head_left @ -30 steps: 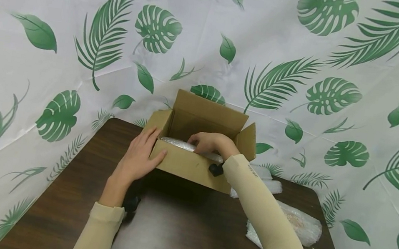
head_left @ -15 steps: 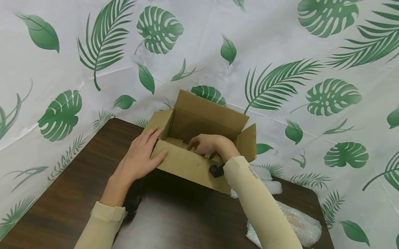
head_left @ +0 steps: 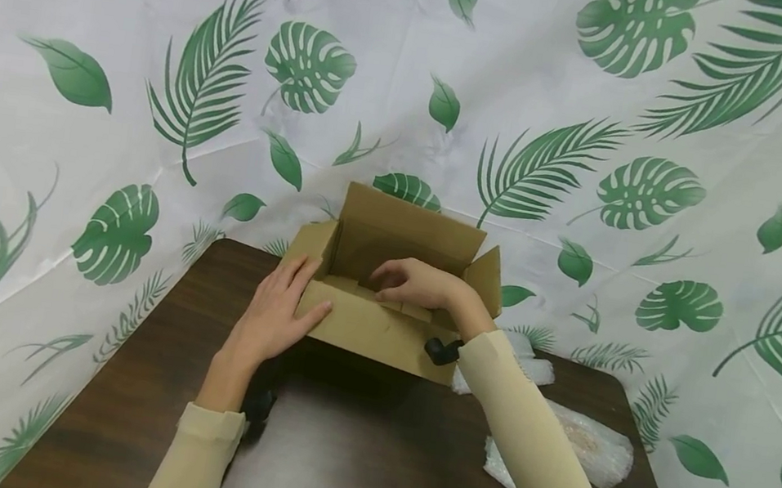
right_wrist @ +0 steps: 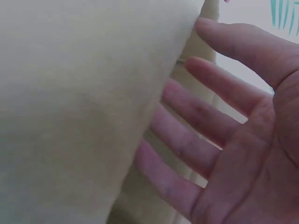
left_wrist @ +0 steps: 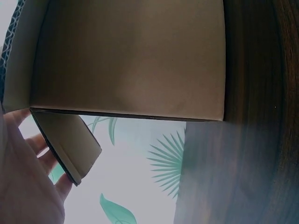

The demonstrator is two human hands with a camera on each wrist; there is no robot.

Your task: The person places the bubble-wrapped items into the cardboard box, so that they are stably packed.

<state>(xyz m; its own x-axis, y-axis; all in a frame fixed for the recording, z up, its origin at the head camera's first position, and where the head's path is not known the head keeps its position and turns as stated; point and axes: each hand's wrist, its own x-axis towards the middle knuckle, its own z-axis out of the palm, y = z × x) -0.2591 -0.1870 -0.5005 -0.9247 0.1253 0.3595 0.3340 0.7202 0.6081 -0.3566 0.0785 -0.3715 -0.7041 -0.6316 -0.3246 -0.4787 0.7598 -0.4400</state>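
An open cardboard box (head_left: 372, 332) stands at the far side of the table with its flaps spread. My left hand (head_left: 271, 311) rests at its front left corner, fingers along the left flap and thumb against the front wall. In the left wrist view, those fingers touch a flap (left_wrist: 72, 142) from its far side. Over the box opening, my right hand (head_left: 423, 285) hovers with loosely bent fingers and nothing in them. The right wrist view shows its palm (right_wrist: 247, 154) bare and the fingers apart, some fingertips hidden behind the cardboard. The front wall hides what lies low in the box.
Right of the box, a bubble-wrapped package (head_left: 590, 447) lies partly under my right forearm. More bubble wrap (head_left: 536, 370) lies beside the box. A leaf-patterned sheet (head_left: 399, 72) hangs behind the dark wooden table (head_left: 363, 455).
A bubble-wrapped item under my right hand has gone down inside the box, out of sight. That hand has let go and moved slightly up and right. My left hand stays put.
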